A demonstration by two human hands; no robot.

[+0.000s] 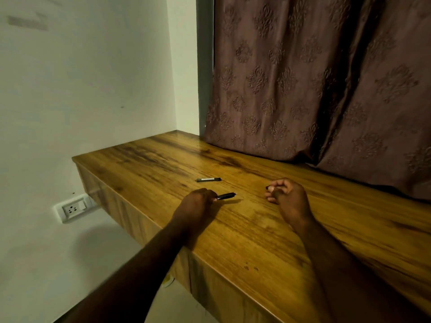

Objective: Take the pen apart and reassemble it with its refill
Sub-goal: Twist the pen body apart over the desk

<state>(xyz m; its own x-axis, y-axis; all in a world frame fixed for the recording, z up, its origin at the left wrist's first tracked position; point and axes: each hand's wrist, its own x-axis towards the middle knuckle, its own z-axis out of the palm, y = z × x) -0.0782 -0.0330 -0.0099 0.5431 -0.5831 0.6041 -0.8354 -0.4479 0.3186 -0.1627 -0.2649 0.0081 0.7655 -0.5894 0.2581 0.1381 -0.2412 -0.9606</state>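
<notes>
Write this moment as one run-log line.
left hand holds pen barrel | right hand pinches small dark piece | third pen part lies on table beyond hands | stage: pen apart

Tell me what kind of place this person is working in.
Most likely a room in a home, perhaps a bedroom or study: a wooden desk set against the wall, a patterned curtain hanging down to its back edge, and a white wall socket below the desk's end.
</notes>
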